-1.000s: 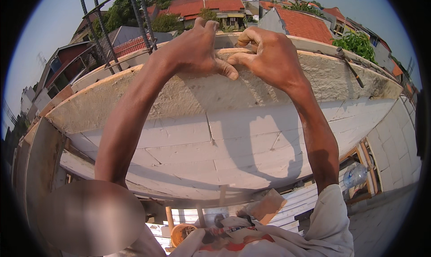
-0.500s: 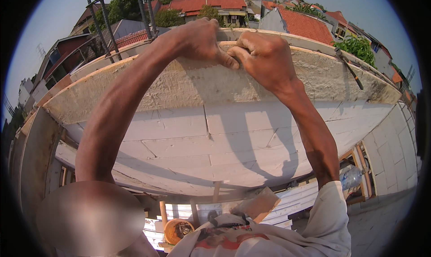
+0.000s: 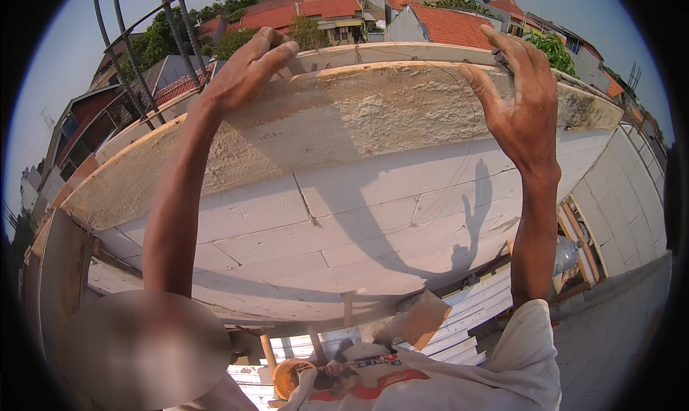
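Observation:
A rough, mortar-stained wooden board (image 3: pixel 402 102) runs along the top of a white block wall (image 3: pixel 373 203). My left hand (image 3: pixel 251 70) is at the board's top edge on the left, fingers loosely bent with a gap beside the thumb; no held object shows. Farther right, my right hand (image 3: pixel 524 99) is raised over the board, thumb and fingers spread. A dark hammer head (image 3: pixel 500 58) shows between that thumb and the fingers, the handle hidden behind the hand. Thin wire (image 3: pixel 413 56) lies along the top edge between my hands.
Upright steel bars (image 3: pixel 172 27) rise at the far left. Below the wall are corrugated sheets (image 3: pixel 459 332), a brown panel (image 3: pixel 425 318), an orange bucket (image 3: pixel 287 376) and a clear plastic bottle (image 3: pixel 565 254). Red-tiled roofs (image 3: pixel 452 27) stand beyond the wall.
My hands were together at the board's top edge and have come apart. The left moved left; the right moved right to the hammer and its fingers spread. The view shifted slightly.

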`<move>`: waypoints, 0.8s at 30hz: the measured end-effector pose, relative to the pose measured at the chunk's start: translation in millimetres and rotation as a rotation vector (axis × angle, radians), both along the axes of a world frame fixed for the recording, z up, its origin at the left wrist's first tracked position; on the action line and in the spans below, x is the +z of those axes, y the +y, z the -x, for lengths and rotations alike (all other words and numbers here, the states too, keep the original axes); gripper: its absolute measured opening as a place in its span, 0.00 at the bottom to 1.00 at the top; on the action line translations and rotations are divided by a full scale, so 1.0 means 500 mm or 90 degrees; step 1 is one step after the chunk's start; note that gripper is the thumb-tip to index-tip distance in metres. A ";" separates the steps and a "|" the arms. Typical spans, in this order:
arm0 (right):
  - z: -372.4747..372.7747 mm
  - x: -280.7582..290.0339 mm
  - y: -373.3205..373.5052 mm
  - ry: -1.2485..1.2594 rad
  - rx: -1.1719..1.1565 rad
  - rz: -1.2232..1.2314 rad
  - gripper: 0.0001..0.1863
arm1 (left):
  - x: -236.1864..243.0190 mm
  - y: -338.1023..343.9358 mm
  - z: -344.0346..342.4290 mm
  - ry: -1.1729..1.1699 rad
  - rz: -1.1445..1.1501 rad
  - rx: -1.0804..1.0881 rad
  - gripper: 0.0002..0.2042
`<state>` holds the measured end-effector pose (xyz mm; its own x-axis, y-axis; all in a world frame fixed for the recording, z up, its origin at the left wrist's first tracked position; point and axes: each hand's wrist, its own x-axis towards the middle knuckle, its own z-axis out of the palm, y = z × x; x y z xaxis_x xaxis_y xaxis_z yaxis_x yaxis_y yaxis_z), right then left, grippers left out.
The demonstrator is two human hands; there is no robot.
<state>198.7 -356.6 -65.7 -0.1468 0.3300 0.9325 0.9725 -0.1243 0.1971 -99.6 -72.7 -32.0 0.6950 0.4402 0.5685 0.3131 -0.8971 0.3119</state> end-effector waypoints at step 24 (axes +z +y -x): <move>-0.374 -0.025 -0.007 0.372 -0.008 -0.114 0.21 | 0.000 -0.009 -0.011 -0.204 -0.261 -0.011 0.14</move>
<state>385.7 -360.0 -78.3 0.4092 0.1586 0.8986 0.9114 -0.1177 -0.3943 -94.1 -77.3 -32.0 0.4636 0.1268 0.8769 0.2436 -0.9698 0.0114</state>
